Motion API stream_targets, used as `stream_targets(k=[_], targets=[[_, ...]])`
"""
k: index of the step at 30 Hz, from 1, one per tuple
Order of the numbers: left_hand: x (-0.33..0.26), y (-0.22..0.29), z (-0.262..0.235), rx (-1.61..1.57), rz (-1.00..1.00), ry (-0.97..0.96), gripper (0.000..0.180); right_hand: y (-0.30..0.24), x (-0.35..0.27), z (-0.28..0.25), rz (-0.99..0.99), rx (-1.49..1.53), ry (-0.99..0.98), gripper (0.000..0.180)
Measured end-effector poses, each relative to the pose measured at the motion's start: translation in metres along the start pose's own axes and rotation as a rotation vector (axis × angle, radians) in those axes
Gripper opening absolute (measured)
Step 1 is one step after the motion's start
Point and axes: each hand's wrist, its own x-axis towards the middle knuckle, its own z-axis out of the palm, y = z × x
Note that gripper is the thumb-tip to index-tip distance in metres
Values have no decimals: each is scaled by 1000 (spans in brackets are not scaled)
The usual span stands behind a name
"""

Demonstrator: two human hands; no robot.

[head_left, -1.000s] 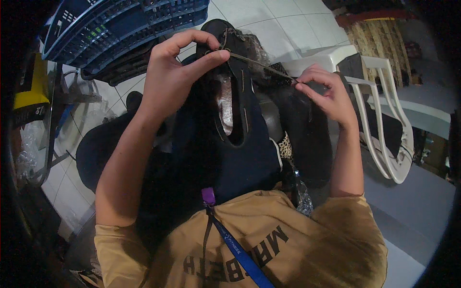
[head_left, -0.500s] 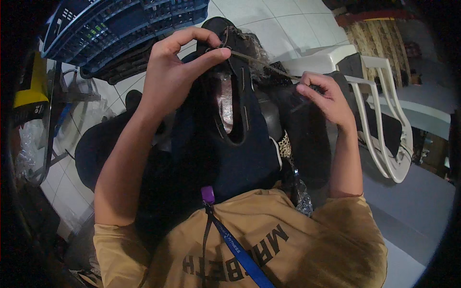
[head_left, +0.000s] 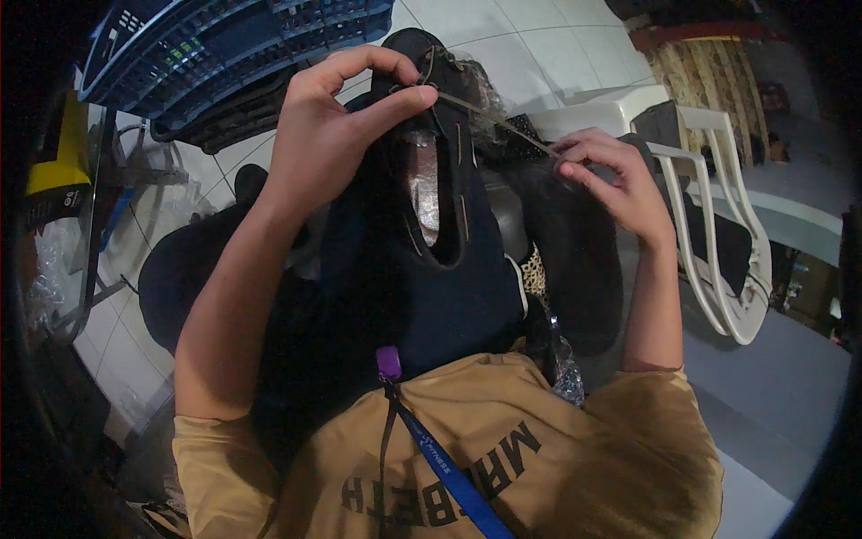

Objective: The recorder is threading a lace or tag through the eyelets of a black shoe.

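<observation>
A dark boat shoe (head_left: 460, 193) rests on my lap, toe pointing away from me, its pale shiny insole showing through the opening. A thin brownish shoelace (head_left: 503, 123) runs from the front of the shoe out to the right. At the lacing, my left hand (head_left: 328, 121) pinches the lace between thumb and forefinger, close against the shoe. Off to the right, my right hand (head_left: 620, 184) is closed on the lace farther along, holding the stretch between both hands straight. Part of the lacing is hidden behind my left fingers.
Beyond my left hand stands a blue plastic crate (head_left: 242, 63) above a black one. To the right is a white plastic chair (head_left: 718, 225) beside a grey surface (head_left: 763, 359). A blue lanyard (head_left: 449, 467) hangs over my shirt. Clear plastic wrap (head_left: 567, 373) lies near my right side.
My right hand has shifted slightly, and its fingers have changed position on the lace. My left hand has moved slightly to the right, still pinching at the shoe.
</observation>
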Motion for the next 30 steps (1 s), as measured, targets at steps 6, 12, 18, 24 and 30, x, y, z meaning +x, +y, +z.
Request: stream_targets(k=[6, 12, 18, 24, 30], targets=[[-2, -1, 0, 14, 24, 9, 18, -1, -1, 3, -223, -228, 118, 16], [-1, -3, 1, 26, 40, 17, 18, -2, -2, 0, -189, -380, 96, 18], [-1, -2, -1, 26, 22, 17, 18, -7, -3, 3, -156, -293, 126, 19], [-1, 1, -2, 31, 0, 14, 19, 5, -8, 1, -29, -256, 40, 14], [-1, -2, -2, 52, 44, 13, 19, 1, -13, 3, 176, -7, -4, 12]])
